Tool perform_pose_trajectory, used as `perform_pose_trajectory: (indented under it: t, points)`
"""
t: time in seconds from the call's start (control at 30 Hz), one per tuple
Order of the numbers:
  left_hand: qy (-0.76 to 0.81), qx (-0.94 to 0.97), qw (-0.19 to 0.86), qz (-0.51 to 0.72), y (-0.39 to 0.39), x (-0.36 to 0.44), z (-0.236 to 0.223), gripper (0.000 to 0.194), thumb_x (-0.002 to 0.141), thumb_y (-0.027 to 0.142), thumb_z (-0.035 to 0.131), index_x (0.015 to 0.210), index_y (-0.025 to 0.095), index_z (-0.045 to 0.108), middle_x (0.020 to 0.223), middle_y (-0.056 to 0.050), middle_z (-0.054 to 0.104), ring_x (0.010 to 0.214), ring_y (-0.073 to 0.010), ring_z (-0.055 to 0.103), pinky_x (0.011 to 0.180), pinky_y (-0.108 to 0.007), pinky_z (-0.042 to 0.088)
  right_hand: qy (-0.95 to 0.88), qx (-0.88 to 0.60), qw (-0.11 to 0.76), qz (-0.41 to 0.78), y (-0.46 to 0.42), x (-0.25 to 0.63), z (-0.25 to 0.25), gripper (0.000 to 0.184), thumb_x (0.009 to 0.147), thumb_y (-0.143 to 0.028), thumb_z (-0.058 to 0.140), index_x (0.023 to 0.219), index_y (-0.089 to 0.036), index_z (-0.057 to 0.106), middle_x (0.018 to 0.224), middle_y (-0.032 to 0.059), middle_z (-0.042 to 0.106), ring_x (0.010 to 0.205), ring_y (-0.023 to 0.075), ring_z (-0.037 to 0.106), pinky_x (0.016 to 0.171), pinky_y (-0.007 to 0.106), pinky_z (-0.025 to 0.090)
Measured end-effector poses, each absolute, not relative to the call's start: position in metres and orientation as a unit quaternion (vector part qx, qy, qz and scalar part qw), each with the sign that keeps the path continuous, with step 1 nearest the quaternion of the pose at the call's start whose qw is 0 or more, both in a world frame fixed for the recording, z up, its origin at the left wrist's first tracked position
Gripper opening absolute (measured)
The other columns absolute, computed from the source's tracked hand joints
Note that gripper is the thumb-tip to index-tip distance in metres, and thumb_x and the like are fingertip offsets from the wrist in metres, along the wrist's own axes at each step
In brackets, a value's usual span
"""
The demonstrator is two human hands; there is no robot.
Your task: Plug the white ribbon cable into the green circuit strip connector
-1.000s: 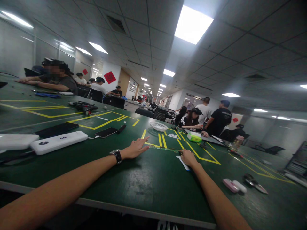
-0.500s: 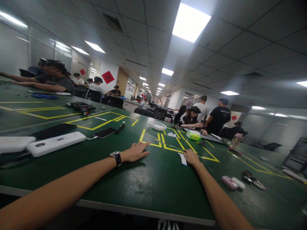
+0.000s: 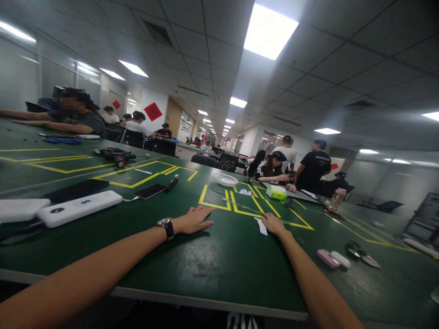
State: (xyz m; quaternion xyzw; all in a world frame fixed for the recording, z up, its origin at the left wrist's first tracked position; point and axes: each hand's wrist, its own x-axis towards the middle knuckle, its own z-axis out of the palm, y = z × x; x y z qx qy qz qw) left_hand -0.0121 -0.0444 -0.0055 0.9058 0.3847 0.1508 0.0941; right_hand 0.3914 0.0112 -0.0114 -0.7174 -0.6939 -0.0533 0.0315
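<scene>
The right hand [image 3: 273,224] is on a thin see-through strip [image 3: 240,205], which reaches out past both sides of it over the green counter [image 3: 202,274]; whether the fingers pinch or only press it, I cannot tell. The left hand [image 3: 192,220] lies open, fingers loosely spread, near the strip's far end but apart. A white piece [image 3: 261,227] sits just beside the right hand.

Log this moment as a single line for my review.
left hand: open, palm down at green table | right hand: fingers at thin strip, grip unclear | white basket: beyond strip
</scene>
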Motion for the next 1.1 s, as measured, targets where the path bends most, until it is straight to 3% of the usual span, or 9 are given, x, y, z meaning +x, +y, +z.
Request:
perform_pose_trajectory:
  t: [0.17,0.3,0.37,0.5,0.67,0.87,1.1]
  points:
    - [0.389,0.905,0.091,0.145,-0.044,-0.012,-0.006,0.062,0.098,0.055,0.03,0.15,0.024,0.018,0.139,-0.013,0.046,0.126,-0.031,0.039,0.099,-0.046,0.029,-0.691,-0.718,0.05,-0.067,0.008,0.392,-0.01,0.049,0.096,-0.041,0.03,0.132,-0.019,0.054,0.138,0.0129,0.05,0.125,0.0265,0.048,0.099,0.04,0.038]
    - [0.381,0.909,0.083,0.149,-0.044,-0.012,-0.007,0.061,0.098,0.055,0.029,0.15,0.025,0.019,0.142,-0.013,0.043,0.127,-0.0302,0.038,0.099,-0.046,0.03,-0.682,-0.719,0.083,-0.102,0.006,0.384,-0.002,0.054,0.098,-0.042,0.023,0.143,-0.016,0.04,0.148,0.0146,0.036,0.134,0.0269,0.035,0.108,0.042,0.028]
    - [0.374,0.912,0.078,0.152,-0.045,-0.012,-0.007,0.06,0.098,0.055,0.029,0.15,0.025,0.02,0.143,-0.013,0.043,0.127,-0.0297,0.038,0.099,-0.046,0.031,-0.695,-0.706,0.088,-0.105,0.006,0.374,0.003,0.054,0.099,-0.043,0.02,0.142,-0.017,0.042,0.148,0.0131,0.038,0.136,0.0257,0.033,0.109,0.04,0.026]
    - [0.373,0.913,0.077,0.149,-0.046,-0.011,-0.008,0.059,0.098,0.055,0.029,0.149,0.026,0.022,0.143,-0.012,0.043,0.127,-0.03,0.038,0.098,-0.045,0.031,-0.728,-0.677,0.067,-0.08,0.007,0.35,0.005,0.055,0.098,-0.049,0.02,0.14,-0.023,0.045,0.145,0.0093,0.044,0.132,0.0263,0.038,0.107,0.045,0.027]
    - [0.365,0.916,0.071,0.149,-0.047,-0.011,-0.007,0.056,0.099,0.053,0.03,0.148,0.026,0.024,0.144,-0.012,0.042,0.127,-0.0299,0.038,0.098,-0.045,0.031,-0.749,-0.66,0.028,-0.044,0.008,0.331,0.001,0.061,0.096,-0.057,0.019,0.143,-0.022,0.04,0.142,0.0131,0.046,0.129,0.03,0.042,0.105,0.056,0.023]
    - [0.358,0.916,0.042,0.179,-0.046,-0.01,-0.005,0.052,0.1,0.051,0.03,0.146,0.026,0.028,0.146,-0.009,0.039,0.129,-0.0283,0.038,0.1,-0.044,0.031,-0.779,-0.627,0.0,-0.028,0.003,0.317,0.001,0.062,0.096,-0.058,0.02,0.144,-0.024,0.038,0.143,0.0139,0.044,0.134,0.0294,0.035,0.107,0.055,0.017]
    - [0.366,0.903,0.005,0.225,-0.046,-0.011,0.001,0.044,0.101,0.045,0.033,0.141,0.025,0.035,0.142,-0.008,0.044,0.126,-0.0251,0.04,0.096,-0.038,0.035,-0.779,-0.623,0.023,-0.063,0.003,0.302,-0.001,0.059,0.095,-0.058,0.025,0.14,-0.026,0.044,0.14,0.0145,0.044,0.124,0.0322,0.044,0.101,0.052,0.026]
